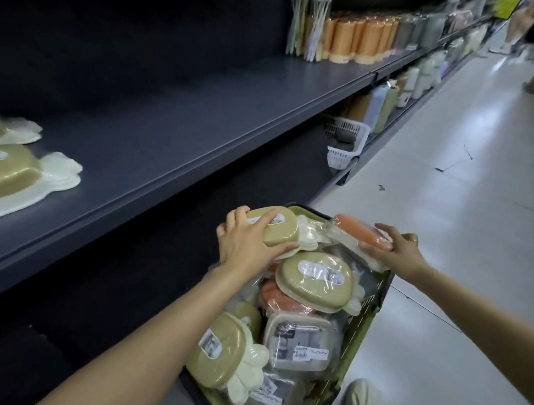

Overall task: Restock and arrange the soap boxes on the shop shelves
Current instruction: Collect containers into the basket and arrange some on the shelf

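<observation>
Dark shelf (193, 122) bearing two soap boxes (7, 175); basket (370, 317) on pale floor (446, 224).

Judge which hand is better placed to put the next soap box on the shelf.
Left, likely. The left hand already grips an olive soap box on the shelf side; the right hand holds an orange box farther away.

Light falls from overhead, and the pale floor (446, 224) toward 3 o'clock shines with broad soft glare. The dark shelf (163, 139) from 9 to 11 o'clock stays dim, and the space beneath it at 8 o'clock is nearly black. Plastic wrap on the soap boxes (314, 280) near 6 o'clock glints. The far aisle at 1 o'clock blurs; straight shelf edges bow outward there.
</observation>
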